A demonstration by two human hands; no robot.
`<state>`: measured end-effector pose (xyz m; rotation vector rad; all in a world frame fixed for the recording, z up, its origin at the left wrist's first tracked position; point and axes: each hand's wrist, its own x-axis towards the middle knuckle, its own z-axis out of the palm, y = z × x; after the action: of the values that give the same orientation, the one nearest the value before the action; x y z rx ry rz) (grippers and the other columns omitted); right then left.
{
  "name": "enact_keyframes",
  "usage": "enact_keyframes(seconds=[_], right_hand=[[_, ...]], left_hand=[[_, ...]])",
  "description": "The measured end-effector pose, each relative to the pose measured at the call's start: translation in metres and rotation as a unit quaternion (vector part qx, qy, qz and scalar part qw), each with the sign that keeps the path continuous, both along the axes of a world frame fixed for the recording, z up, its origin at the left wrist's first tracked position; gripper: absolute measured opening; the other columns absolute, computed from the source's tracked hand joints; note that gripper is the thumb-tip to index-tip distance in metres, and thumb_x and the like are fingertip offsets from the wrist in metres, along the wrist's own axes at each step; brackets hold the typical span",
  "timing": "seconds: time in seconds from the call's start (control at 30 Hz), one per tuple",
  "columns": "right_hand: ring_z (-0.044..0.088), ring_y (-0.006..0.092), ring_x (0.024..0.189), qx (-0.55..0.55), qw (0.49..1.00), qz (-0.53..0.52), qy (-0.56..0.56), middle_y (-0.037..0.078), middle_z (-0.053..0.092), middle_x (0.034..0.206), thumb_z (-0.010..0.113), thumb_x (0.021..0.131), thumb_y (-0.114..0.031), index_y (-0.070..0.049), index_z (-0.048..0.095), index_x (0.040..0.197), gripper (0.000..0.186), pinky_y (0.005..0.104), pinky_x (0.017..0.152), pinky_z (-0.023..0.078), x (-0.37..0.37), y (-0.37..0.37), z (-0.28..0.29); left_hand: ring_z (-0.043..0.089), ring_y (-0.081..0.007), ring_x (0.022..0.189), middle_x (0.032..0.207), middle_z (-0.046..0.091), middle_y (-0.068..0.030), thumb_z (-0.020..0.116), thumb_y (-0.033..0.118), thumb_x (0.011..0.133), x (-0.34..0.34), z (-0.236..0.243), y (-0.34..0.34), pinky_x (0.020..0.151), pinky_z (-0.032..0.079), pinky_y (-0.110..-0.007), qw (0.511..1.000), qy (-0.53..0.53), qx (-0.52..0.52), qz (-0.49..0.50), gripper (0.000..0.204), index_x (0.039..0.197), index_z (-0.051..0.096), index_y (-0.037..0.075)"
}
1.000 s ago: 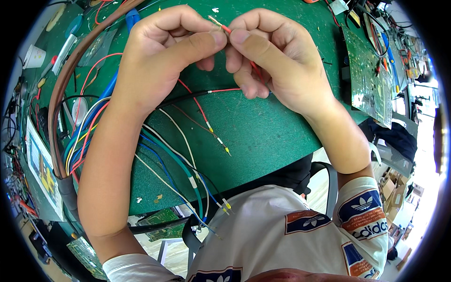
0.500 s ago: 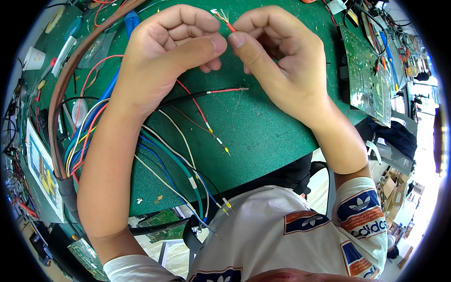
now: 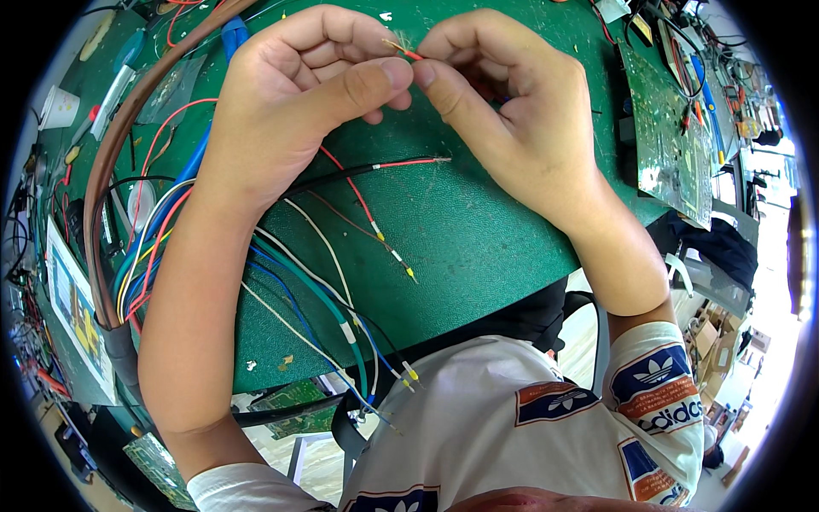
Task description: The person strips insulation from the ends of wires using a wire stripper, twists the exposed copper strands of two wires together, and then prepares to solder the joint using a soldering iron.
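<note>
My right hand [image 3: 520,111] pinches a red wire [image 3: 413,55] between thumb and forefinger, near its stripped end. Bare copper strands stick out toward the left, some of them fine and splayed upward. My left hand [image 3: 320,81] has its fingers curled, and its thumb and forefinger close in at these strands, which lie against the forefinger's tip. Below the hands, a black-sleeved cable with a bare-ended red core [image 3: 409,162] lies on the green mat [image 3: 478,247]. Next to it are thin red and brown wires with yellow-tipped ends [image 3: 380,236].
A thick brown cable [image 3: 111,179] curves along the left, fanning out white, blue, green and black wires [image 3: 345,328] under my left forearm to the table's front edge. Circuit boards [image 3: 665,136] stand at the right. A white cup [image 3: 60,108] and a printed sheet [image 3: 77,316] are at the left.
The red wire's bare end has swung down and to the left, from above my left forefinger to between the fingertips. Both hands have shifted only slightly.
</note>
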<state>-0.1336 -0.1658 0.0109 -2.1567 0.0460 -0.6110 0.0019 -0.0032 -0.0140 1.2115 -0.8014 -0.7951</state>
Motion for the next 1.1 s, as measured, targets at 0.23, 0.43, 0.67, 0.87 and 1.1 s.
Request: enact_keyframes(seconds=[0.23, 0.43, 0.67, 0.87, 1.1], right_hand=[[0.058, 0.0065, 0.057, 0.027, 1.000, -0.006, 0.000, 0.004, 0.064, 0.070, 0.069, 0.088, -0.002, -0.001, 0.065, 0.090, 0.005, 0.0231, 0.052, 0.047, -0.0001, -0.0009, -0.0014], [0.056, 0.0051, 0.056, 0.018, 1.000, -0.005, 0.008, 0.003, 0.064, 0.070, 0.070, 0.088, -0.003, -0.001, 0.064, 0.089, 0.006, 0.0220, 0.051, 0.045, -0.0010, -0.0014, 0.0001], [0.051, 0.0019, 0.056, 0.021, 0.999, -0.008, 0.024, 0.001, 0.063, 0.069, 0.070, 0.088, -0.002, -0.002, 0.064, 0.088, 0.006, 0.0204, 0.049, 0.041, -0.0023, -0.0012, 0.0005], [0.052, 0.0002, 0.056, 0.039, 0.999, -0.006, 0.026, -0.001, 0.063, 0.069, 0.069, 0.089, -0.002, 0.000, 0.063, 0.089, 0.006, 0.0193, 0.048, 0.039, -0.0028, -0.0010, -0.0005], [0.053, -0.0004, 0.055, 0.076, 0.996, -0.005, 0.044, -0.001, 0.063, 0.070, 0.068, 0.090, 0.000, 0.001, 0.062, 0.088, 0.006, 0.0182, 0.046, 0.039, -0.0026, 0.0008, 0.0014]], left_hand=[[0.069, -0.0148, 0.087, 0.100, 0.072, -0.0105, 0.066, 0.006, 0.093, 0.0007, 0.0009, -0.0009, 0.072, 0.052, -0.024, 1.000, -0.008, -0.004, -0.002, 0.016, 0.108, 0.063, 0.001], [0.069, -0.0144, 0.086, 0.099, 0.072, -0.0105, 0.065, 0.007, 0.094, 0.0008, 0.0003, -0.0014, 0.072, 0.051, -0.024, 1.000, -0.012, -0.004, 0.003, 0.015, 0.107, 0.064, 0.000], [0.070, -0.0151, 0.088, 0.099, 0.072, -0.0111, 0.065, 0.008, 0.094, -0.0007, 0.0021, -0.0011, 0.071, 0.051, -0.024, 1.000, -0.024, 0.002, 0.010, 0.014, 0.105, 0.065, -0.001], [0.070, -0.0157, 0.088, 0.099, 0.072, -0.0118, 0.064, 0.008, 0.095, -0.0011, 0.0031, -0.0017, 0.072, 0.052, -0.025, 0.999, -0.023, 0.015, 0.016, 0.013, 0.104, 0.065, -0.001], [0.069, -0.0152, 0.085, 0.096, 0.073, -0.0119, 0.064, 0.009, 0.096, -0.0019, 0.0027, -0.0028, 0.071, 0.052, -0.025, 0.999, -0.037, 0.022, 0.028, 0.013, 0.103, 0.066, -0.001]])
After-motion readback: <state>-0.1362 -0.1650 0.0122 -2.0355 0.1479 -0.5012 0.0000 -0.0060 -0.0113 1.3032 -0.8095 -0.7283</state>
